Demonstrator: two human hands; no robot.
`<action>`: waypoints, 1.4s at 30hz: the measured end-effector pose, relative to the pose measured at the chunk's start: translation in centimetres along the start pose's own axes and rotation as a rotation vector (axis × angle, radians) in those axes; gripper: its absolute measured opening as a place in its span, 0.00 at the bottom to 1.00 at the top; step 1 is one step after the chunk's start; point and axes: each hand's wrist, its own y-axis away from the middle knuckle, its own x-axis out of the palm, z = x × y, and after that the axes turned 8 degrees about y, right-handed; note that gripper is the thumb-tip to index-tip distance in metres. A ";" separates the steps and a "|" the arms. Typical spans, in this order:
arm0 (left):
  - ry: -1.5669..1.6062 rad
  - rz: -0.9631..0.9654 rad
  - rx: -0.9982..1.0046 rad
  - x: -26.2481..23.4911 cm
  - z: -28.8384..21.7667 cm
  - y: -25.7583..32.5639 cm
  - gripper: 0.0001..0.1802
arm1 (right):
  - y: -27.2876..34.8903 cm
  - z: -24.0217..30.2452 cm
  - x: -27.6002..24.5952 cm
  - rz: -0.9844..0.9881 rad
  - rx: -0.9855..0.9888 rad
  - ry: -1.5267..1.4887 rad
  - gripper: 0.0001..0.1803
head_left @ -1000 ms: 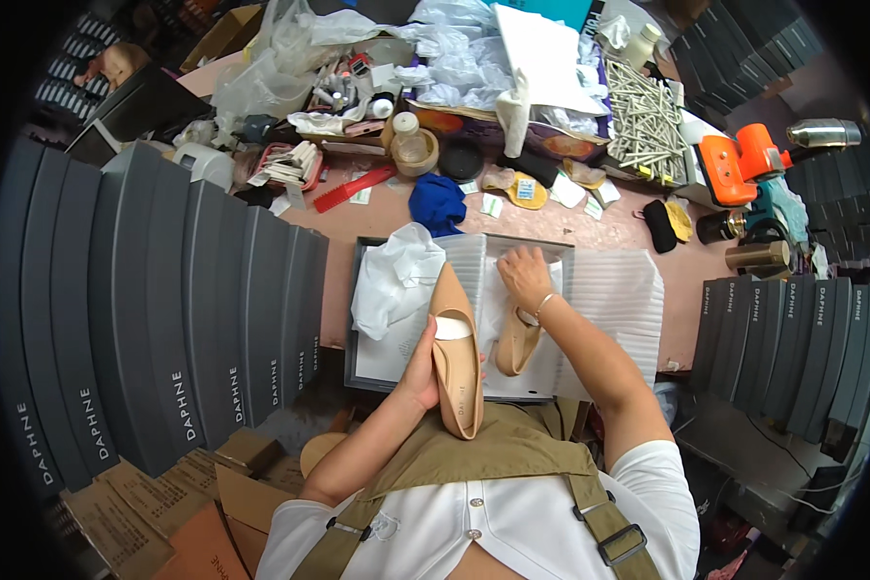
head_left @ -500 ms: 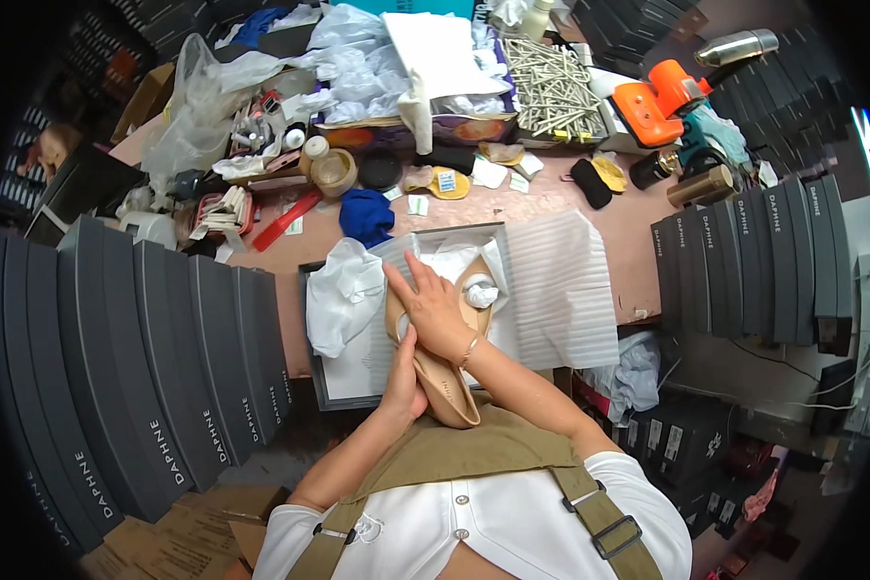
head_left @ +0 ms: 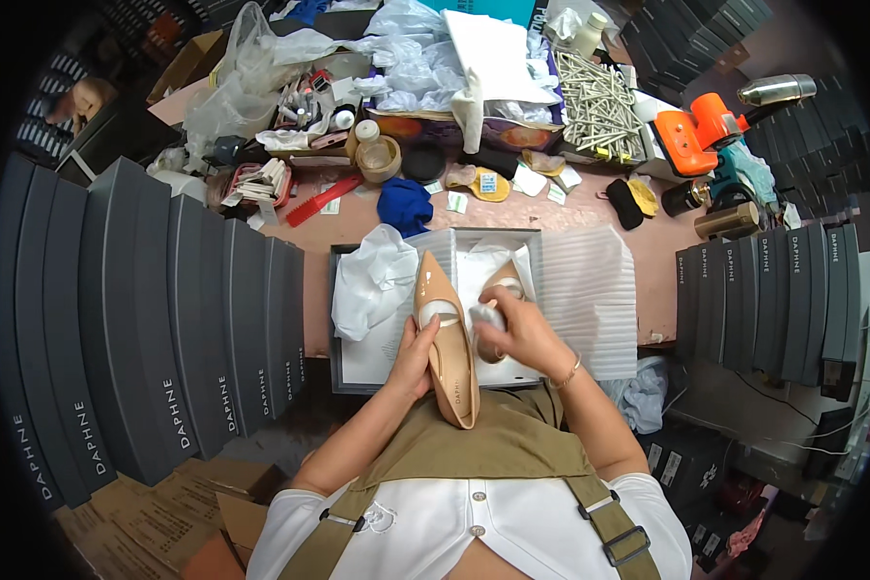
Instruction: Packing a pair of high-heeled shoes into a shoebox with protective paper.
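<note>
My left hand (head_left: 416, 356) is closed on the side of a beige pointed-toe shoe (head_left: 450, 372), held toe away from me with its heel near my apron. White stuffing shows in the shoe's opening. To its right, my right hand (head_left: 524, 333) has its fingers curled round a crumpled whitish wad (head_left: 488, 317), slightly smeared by motion. Partly hidden behind that hand, a second beige shoe (head_left: 503, 282) lies in the open grey shoebox (head_left: 498, 233). White tissue (head_left: 369, 280) bunches over the box's left side, and a ribbed white foam sheet (head_left: 590, 300) spreads over its right side.
Stacked grey shoeboxes (head_left: 130, 329) rise on the left, with more grey boxes (head_left: 764, 300) on the right. Along the table's back are a blue cloth (head_left: 404, 205), a red comb (head_left: 324, 200), a jar (head_left: 375, 155), a box of whitish sticks (head_left: 599, 106) and an orange tool (head_left: 691, 135).
My right hand has left the held shoe and moved right, closing on the white wad by the second shoe. The held shoe's toe now shows uncovered, with my left hand still on it.
</note>
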 end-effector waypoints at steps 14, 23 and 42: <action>-0.103 0.099 0.156 -0.4 1.4 -0.6 0.32 | 0.5 3.5 4.5 -0.026 -0.110 0.303 0.16; -0.125 0.149 0.106 -0.7 0.8 -0.7 0.29 | -0.6 1.8 4.0 -0.146 -0.268 0.359 0.16; -0.477 0.235 0.499 8.6 0.6 -2.9 0.33 | 4.1 -2.2 0.8 -0.184 0.287 -0.958 0.40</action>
